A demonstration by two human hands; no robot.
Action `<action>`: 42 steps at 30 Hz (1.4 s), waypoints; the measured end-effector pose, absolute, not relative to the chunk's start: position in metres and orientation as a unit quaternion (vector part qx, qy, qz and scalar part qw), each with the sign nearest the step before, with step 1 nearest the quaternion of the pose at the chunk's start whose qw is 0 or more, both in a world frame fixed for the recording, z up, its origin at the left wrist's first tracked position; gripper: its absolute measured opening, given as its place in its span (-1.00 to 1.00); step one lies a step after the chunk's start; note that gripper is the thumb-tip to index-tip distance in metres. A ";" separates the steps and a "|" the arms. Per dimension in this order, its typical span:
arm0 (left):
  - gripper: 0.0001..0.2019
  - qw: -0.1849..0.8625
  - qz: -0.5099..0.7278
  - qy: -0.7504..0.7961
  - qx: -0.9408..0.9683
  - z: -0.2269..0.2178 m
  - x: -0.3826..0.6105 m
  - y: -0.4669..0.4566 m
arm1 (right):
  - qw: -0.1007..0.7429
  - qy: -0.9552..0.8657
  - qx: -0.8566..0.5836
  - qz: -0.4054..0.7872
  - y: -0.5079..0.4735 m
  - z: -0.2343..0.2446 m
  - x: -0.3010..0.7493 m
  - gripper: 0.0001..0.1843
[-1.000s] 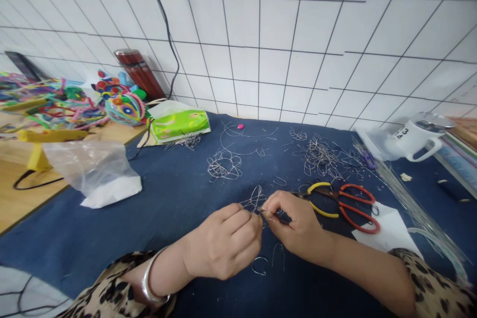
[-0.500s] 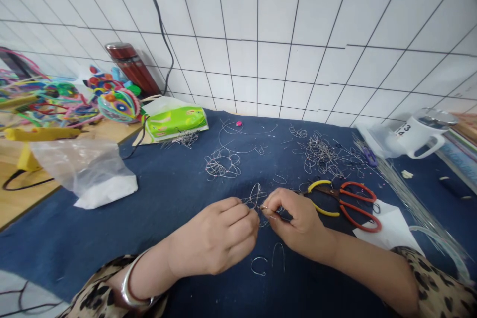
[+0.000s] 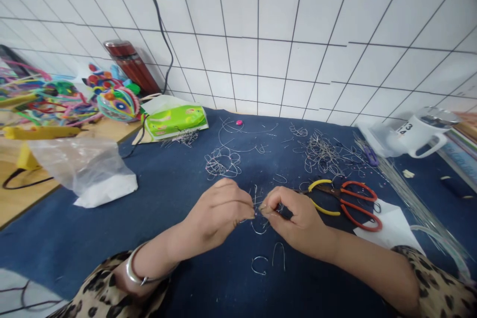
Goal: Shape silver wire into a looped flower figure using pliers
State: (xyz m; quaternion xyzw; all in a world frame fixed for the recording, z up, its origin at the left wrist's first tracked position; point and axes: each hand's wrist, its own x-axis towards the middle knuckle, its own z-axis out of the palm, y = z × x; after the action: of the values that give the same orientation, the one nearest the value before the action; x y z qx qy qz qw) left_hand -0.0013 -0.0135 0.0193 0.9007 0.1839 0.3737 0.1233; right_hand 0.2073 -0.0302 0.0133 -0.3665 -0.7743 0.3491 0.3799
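Observation:
Thin silvery wire (image 3: 255, 197), bent into loops, shows in the gap between my two hands. My right hand (image 3: 294, 216) pinches the wire with thumb and forefinger. Close by on the left, my left hand (image 3: 218, 211) has its fingertips drawn together at the wire; they hide most of what they grip. Below the hands, a curved wire piece (image 3: 253, 266) and a U-shaped wire piece (image 3: 278, 253) lie on the dark blue cloth (image 3: 208, 285). Beside my right hand rest pliers with yellow handles (image 3: 323, 198) and red-handled scissors (image 3: 359, 203).
Tangled wire heaps (image 3: 322, 151) and a wire bundle (image 3: 222, 164) lie farther back. Left are a green tissue pack (image 3: 175, 121), a plastic bag (image 3: 82, 164), a yellow glue gun (image 3: 40, 133) and a red flask (image 3: 132, 67). A white mug (image 3: 421, 134) and straight wires (image 3: 417, 203) are right.
My left hand has shifted slightly and turned, its knuckles now higher and its fingertips lower by the wire. My right hand stays nearly in place, still pinching.

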 end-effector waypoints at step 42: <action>-0.81 0.395 0.377 0.379 0.747 0.013 0.010 -0.018 | 0.339 -0.694 -0.374 0.513 -0.021 0.010 0.209 -0.46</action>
State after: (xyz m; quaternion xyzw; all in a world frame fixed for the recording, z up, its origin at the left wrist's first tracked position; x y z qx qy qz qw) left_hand 0.0097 -0.0182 0.0134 0.7468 0.3786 0.3774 0.3955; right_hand 0.2091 -0.0210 0.0103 -0.3736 -0.6941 0.5132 0.3394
